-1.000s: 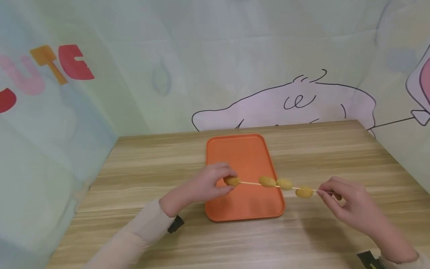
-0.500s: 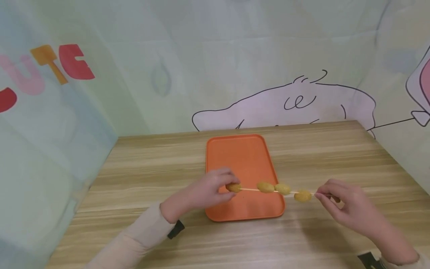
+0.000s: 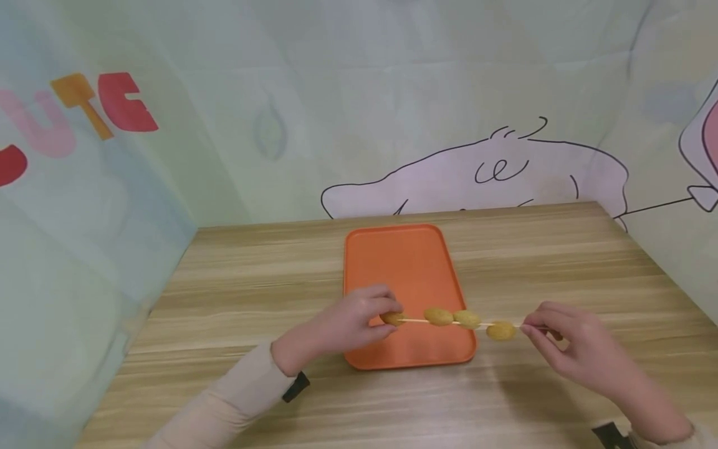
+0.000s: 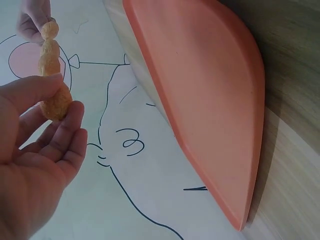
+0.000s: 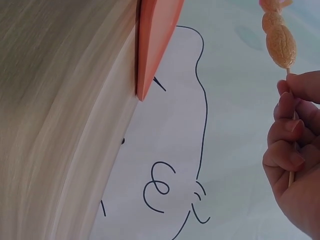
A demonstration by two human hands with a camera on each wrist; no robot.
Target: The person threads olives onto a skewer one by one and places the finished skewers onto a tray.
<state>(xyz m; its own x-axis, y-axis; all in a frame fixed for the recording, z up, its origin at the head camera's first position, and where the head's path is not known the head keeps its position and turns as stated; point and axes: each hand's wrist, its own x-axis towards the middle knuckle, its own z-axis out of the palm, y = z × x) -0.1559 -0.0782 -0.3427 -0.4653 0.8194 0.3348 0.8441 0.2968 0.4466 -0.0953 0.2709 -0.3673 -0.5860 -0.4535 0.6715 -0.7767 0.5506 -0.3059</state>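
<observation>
A thin wooden skewer (image 3: 414, 320) with several wrinkled, golden-brown oval pieces on it is held level above the table between both hands. My left hand (image 3: 353, 317) pinches the leftmost oval piece (image 4: 57, 106) between thumb and fingers. A stretch of bare stick separates that piece from a close pair (image 3: 439, 317) in the middle. Nearer the right end sits another oval piece (image 5: 281, 46). Just beyond it, my right hand (image 3: 583, 343) grips the stick, whose lower end shows along the palm in the right wrist view. Under the skewer's left half lies an orange tray (image 3: 401, 262).
The tray rests on a wood-grain table (image 3: 269, 268). A printed cloth backdrop (image 3: 359, 93) with lettering and a cartoon outline rises behind the table and at its sides. Both wrists wear dark straps, with the left strap (image 3: 296, 386) under a pale sleeve.
Both hands and the skewer have sunk slightly. The left hand has edged right and the right hand left, and the middle pieces have shifted a little left with it.
</observation>
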